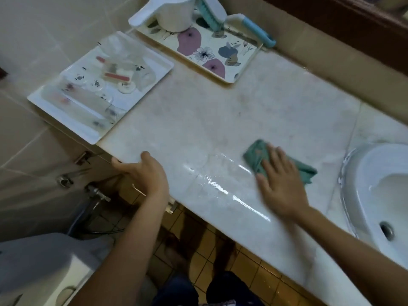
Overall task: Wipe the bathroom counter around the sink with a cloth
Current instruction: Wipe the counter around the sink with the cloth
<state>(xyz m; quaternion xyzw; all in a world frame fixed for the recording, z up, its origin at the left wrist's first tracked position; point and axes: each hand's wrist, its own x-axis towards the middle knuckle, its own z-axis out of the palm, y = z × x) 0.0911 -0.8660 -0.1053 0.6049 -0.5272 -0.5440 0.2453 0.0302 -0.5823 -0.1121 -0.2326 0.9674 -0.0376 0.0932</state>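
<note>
Left grip [141,171] pinches the desk's [220,107] front edge, thumb on top; right grip [280,180] lies flat, fingers spread, pressing the green cloth [305,171] onto the desk just left of the sink [353,184]. I'd guess maybe halfway: there's a wet streak [220,186] up front, but the stretch toward the floral tray [230,81] looks dry.

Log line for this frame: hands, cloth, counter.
phase=wiping | right hand=pressing flat on green cloth | left hand=holding counter front edge | counter=wet streaks near cloth | sink=right of cloth

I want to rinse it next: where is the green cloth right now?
In the head view, the green cloth lies on the counter at right, pressed under the right hand, just left of the sink.
</note>
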